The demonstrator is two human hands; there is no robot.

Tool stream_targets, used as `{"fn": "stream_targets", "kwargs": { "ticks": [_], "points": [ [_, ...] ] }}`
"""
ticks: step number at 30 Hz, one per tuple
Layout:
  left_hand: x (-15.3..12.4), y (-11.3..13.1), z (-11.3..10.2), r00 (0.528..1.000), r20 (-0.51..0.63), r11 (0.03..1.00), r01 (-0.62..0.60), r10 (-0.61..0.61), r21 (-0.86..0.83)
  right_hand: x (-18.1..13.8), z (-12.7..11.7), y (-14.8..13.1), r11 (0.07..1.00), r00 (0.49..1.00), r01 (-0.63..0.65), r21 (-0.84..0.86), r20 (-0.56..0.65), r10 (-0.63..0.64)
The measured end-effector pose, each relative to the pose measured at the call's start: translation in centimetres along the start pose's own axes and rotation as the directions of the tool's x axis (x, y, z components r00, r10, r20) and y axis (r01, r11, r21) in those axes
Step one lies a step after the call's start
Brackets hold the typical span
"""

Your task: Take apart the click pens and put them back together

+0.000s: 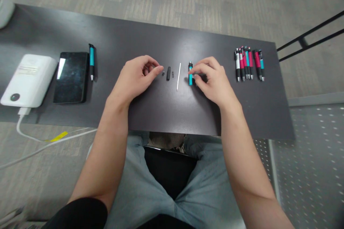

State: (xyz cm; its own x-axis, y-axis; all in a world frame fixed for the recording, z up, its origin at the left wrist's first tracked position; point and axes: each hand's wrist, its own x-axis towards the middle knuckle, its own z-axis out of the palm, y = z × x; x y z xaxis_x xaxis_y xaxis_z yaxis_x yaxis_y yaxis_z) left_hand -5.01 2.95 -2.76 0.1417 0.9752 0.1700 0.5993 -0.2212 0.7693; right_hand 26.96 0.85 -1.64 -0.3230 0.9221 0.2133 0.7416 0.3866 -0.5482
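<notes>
While five loose parts lie in a row mid-desk, between the far and near edges, your pen work looks partway along. Done, judging by the layout: the refill [178, 77] and black grip [168, 73] are out of the teal barrel [190, 78], and two tiny dark bits [173, 74] lie apart too. Left as one: barrel and its black top end, apparently attached. Seven pens at the right and one at the left look whole.

Your right hand [211, 77] is over the barrel, nearer the desk's right edge than the other parts; fingertips seem to touch it, but can't tell if it's pinched. Your left hand [142, 73] is curled, thumb-to-finger gap narrow, just beside one tiny bit; can't tell if it holds anything.

Counts: one barrel, one refill, one grip, two bits. Pens by the desk's right edge [285, 91], toward the far right corner: seven as far as you can separate them, being four red, two teal, one white. Toward the left: one whole teal pen [91, 62], one black-screened device [71, 77] beside it, one white power bank [29, 78] near the near edge.
</notes>
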Motion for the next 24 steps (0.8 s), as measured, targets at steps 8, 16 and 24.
{"fn": "stream_targets", "kwargs": {
  "ticks": [8, 16, 24],
  "points": [
    [0.0, 0.2, 0.3, 0.99, 0.113, 0.995, -0.092, 0.089, 0.027, 0.0, 0.0, 2.3, 0.97, 0.977, -0.173, 0.169, -0.098, 0.191],
    [0.1, 0.5, 0.6, 0.986, 0.136, 0.992, -0.107, 0.096, 0.074, 0.6, 1.5, 3.6, 0.982, 0.982, -0.164, 0.09, -0.082, 0.171],
    [-0.4, 0.7, 0.8, 0.981, 0.074, 0.967, -0.188, 0.178, 0.172, 0.6, 2.4, 3.7, 0.986, 0.982, -0.13, 0.108, -0.125, 0.143]
  ]
}}
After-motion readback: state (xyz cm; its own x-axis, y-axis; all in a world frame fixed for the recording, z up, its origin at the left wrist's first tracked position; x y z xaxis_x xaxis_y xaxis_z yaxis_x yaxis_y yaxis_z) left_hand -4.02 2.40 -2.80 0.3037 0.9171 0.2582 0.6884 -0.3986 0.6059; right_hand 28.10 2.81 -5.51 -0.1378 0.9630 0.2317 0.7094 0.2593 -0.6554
